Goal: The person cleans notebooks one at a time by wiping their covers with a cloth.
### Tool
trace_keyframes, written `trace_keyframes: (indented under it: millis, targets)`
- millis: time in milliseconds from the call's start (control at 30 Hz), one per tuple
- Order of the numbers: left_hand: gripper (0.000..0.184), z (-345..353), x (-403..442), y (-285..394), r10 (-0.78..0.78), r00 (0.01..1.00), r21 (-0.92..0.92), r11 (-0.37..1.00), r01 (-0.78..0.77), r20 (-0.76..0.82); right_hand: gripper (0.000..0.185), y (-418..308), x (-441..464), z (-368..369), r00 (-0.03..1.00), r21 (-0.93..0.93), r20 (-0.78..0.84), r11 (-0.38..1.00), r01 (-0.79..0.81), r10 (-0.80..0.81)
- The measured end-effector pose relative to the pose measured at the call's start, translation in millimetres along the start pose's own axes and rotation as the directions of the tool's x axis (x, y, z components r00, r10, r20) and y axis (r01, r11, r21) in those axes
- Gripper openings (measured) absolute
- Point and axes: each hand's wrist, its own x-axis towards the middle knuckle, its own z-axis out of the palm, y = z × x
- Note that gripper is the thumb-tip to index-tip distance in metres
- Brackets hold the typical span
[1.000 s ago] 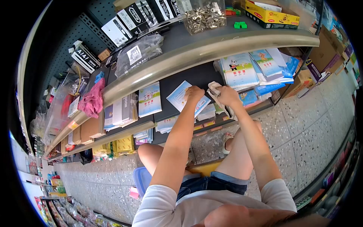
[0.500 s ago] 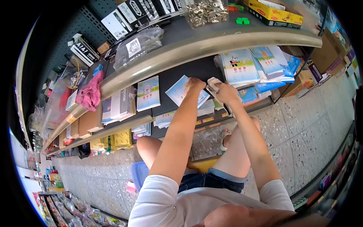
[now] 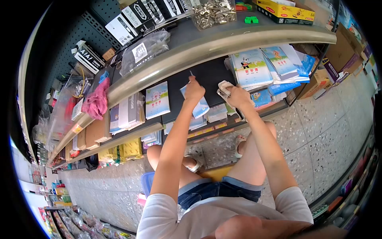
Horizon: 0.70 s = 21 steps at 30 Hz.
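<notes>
My left hand [image 3: 194, 89] is closed on a light blue booklet [image 3: 201, 108], which is tilted and partly hidden under the hand above the dark shelf board [image 3: 215, 71]. To the right, my right hand [image 3: 238, 96] grips a crumpled whitish cloth [image 3: 224, 89] near the shelf. A booklet with a pink and green cover [image 3: 157, 100] lies flat to the left of my left hand. Right of my right hand are piled booklets with a panda cover [image 3: 251, 68].
A metal shelf edge [image 3: 191, 55] crosses above both hands. On the upper shelf are a bag of metal clips [image 3: 214, 14], a yellow box [image 3: 284, 12] and a plastic bag [image 3: 145, 51]. A pink cloth [image 3: 96, 99] hangs at the left. Cardboard boxes [image 3: 344, 51] stand at the right.
My left hand has moved left with the booklet, which has turned and tilted from its flatter position. My right hand and the cloth have stayed in nearly the same place.
</notes>
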Motion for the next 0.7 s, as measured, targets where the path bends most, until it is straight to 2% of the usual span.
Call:
trace_keyframes:
  millis: [133, 233, 333, 433, 533, 633, 700]
  targets:
    - [0.067, -63.4, -44.4, -9.2, 0.062, 0.953, -0.226, 0.965, -0.134, -0.298, 0.046, -3.8, -4.1, -3.0, 1.0, 0.025, -0.028, 1.0, 0.003, -0.003]
    - [0.064, -63.4, -54.4, -46.7, -0.044, 0.981, -0.491, 0.869, -0.055, -0.188, 0.047, -3.8, -3.2, 0.9, 0.999, 0.011, -0.05, 1.0, 0.005, -0.004]
    - [0.055, -25.7, -64.8, -88.2, -0.108, 0.994, -0.873, 0.481, 0.08, 0.032, 0.048, 1.5, 1.3, 10.7, 0.997, -0.011, -0.076, 0.999, 0.033, -0.034]
    - [0.05, 8.4, -76.3, -117.0, -0.139, 0.957, -0.928, 0.242, 0.282, 0.255, 0.05, 2.9, 1.4, 12.6, 0.994, -0.033, -0.08, 0.997, 0.072, -0.074]
    - [0.057, 19.5, -84.4, -128.3, -0.14, 0.955, -0.927, 0.241, 0.289, 0.261, 0.05, 3.9, -1.0, 6.8, 0.989, -0.043, -0.106, 0.994, 0.103, -0.108]
    - [0.064, 14.1, -98.5, -119.6, -0.253, 0.95, -0.928, 0.275, 0.253, 0.184, 0.052, -15.7, -13.2, 4.4, 0.985, -0.077, -0.115, 0.989, 0.123, -0.132]
    - [0.074, 15.7, -103.0, -117.4, -0.289, 0.946, -0.889, 0.381, 0.256, 0.148, 0.052, -44.2, -26.4, 11.5, 0.981, -0.117, -0.1, 0.981, 0.156, -0.168]
